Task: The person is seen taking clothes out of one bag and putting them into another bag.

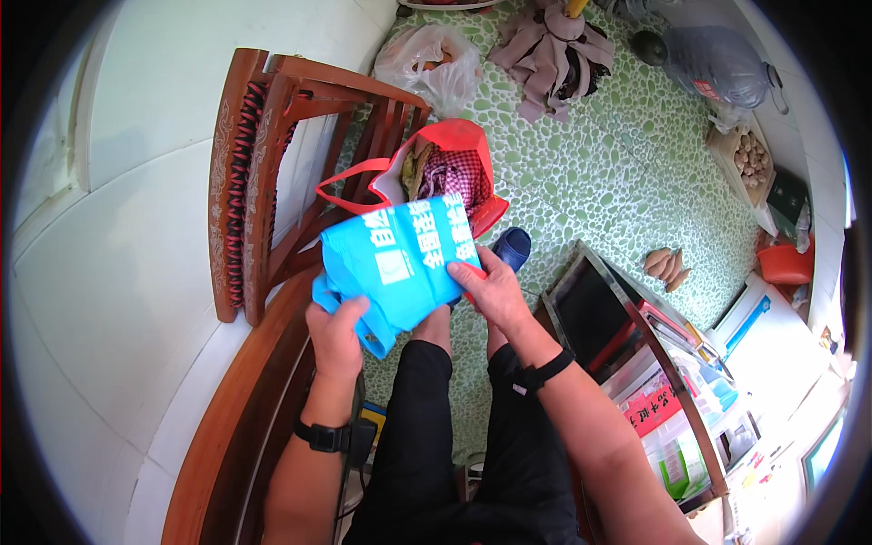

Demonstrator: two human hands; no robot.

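A bright blue fabric bag (386,272) with white printing is spread between my two hands, roughly flat with a crumpled left end. My left hand (336,336) grips its lower left part. My right hand (490,291) pinches its right edge, thumb on top, with a bit of red showing under the fingers. Just beyond it, an open red tote bag (481,159) stands by a wooden chair (236,186), holding checked and patterned cloth (440,173). The blue bag hides part of the red one.
A plastic bag (427,68), a mop (554,50) and a large water bottle (718,73) lie farther back. Sweet potatoes (665,268), a crate (738,163) and a red basin (786,263) are at right, near a cluttered shelf (590,313). A blue slipper (511,250) is on my foot.
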